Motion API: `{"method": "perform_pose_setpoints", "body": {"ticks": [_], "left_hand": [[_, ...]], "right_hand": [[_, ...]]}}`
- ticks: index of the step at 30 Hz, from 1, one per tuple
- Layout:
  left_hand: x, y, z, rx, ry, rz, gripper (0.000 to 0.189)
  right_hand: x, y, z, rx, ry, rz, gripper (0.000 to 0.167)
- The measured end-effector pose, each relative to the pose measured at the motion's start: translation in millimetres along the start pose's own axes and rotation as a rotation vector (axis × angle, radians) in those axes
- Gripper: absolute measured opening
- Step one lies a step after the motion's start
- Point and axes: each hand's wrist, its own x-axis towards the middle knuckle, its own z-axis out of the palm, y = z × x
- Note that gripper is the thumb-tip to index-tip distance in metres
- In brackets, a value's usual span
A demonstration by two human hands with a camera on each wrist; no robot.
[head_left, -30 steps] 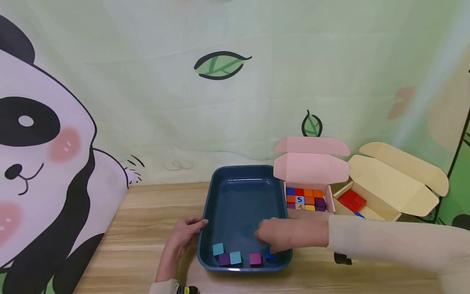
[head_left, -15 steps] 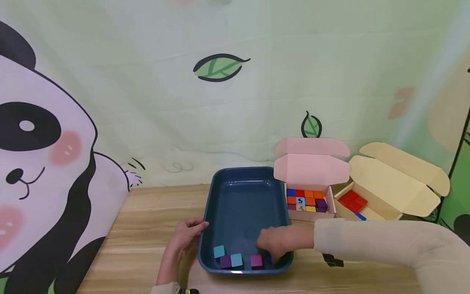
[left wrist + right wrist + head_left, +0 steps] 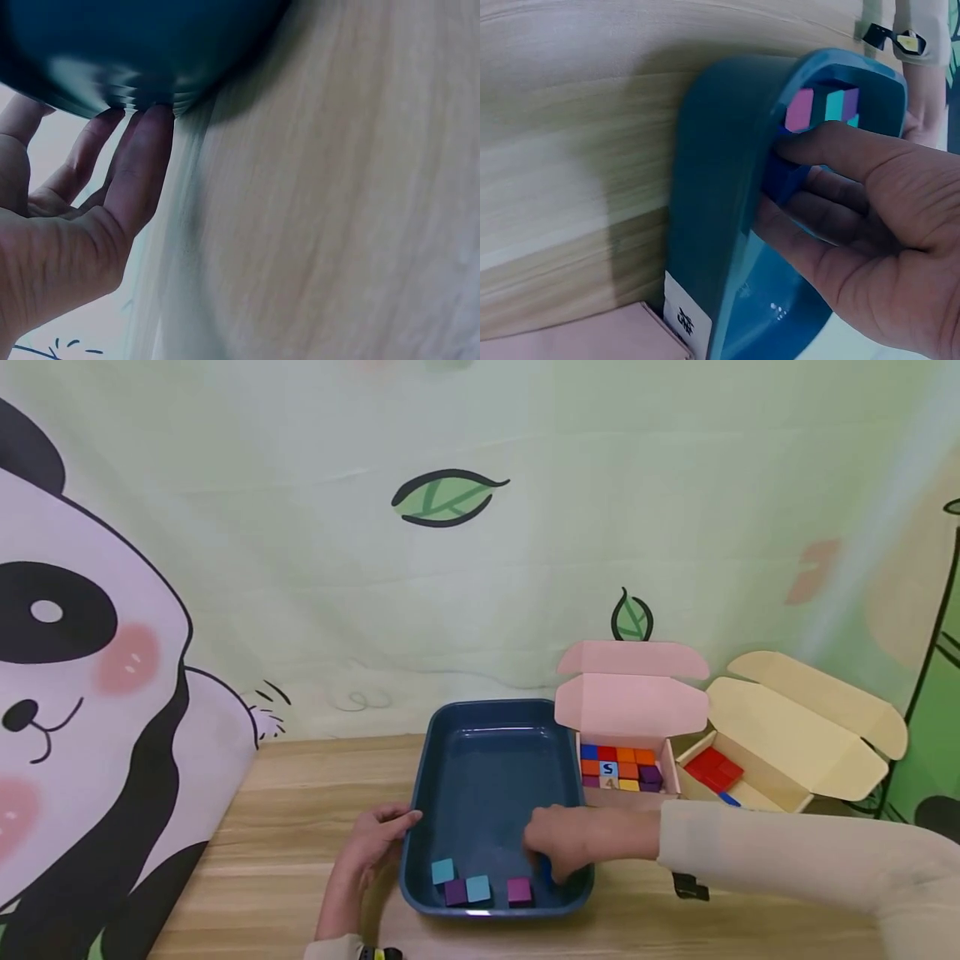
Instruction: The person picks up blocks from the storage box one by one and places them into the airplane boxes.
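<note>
A deep dark-blue tray (image 3: 495, 793) stands on the wooden table. My left hand (image 3: 375, 843) grips its left side, thumb at the rim and fingers against the outer wall (image 3: 135, 82). My right hand (image 3: 558, 843) reaches over the tray's right side into the near right corner. Between its thumb and fingers it pinches a dark-blue block (image 3: 784, 176), mostly covered by the hand in the head view. Along the tray's near wall lie a magenta block (image 3: 519, 892), two light-blue blocks (image 3: 477, 888) and a dark purple block (image 3: 455, 892).
Right of the tray stands an open pink box (image 3: 633, 706) packed with coloured blocks (image 3: 618, 766). Beside it, an open cream box (image 3: 795, 739) holds red blocks (image 3: 714, 768) and a blue piece (image 3: 729, 799). A panda-print cloth (image 3: 450, 593) hangs behind the table.
My right hand dipped toward the tray's near right corner, then rose slightly with the blue block between its fingers. My left hand stays at the tray's side; the other blocks lie still.
</note>
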Motion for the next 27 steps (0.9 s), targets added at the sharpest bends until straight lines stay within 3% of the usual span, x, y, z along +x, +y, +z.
{"method": "perform_pose_setpoints", "body": {"ticks": [3, 18, 24, 27], "left_hand": [[-0.3, 1.0, 0.3, 0.006, 0.005, -0.004, 0.038], [-13.6, 7.9, 5.6, 0.089, -0.035, 0.037, 0.034], [-13.1, 5.7, 1.0, 0.003, -0.103, 0.052, 0.038], [-11.3, 2.7, -2.8, -0.058, -0.142, 0.059, 0.041]], "right_hand": [[-24.0, -19.6, -22.0, 0.029, 0.022, 0.043, 0.021], [-55.6, 10.0, -41.5, 0.077, 0.233, -0.007, 0.021], [-71.5, 28.1, -51.3, -0.027, 0.370, -0.038, 0.017], [-78.4, 38.7, -57.1, -0.041, 0.390, -0.028, 0.017]]}}
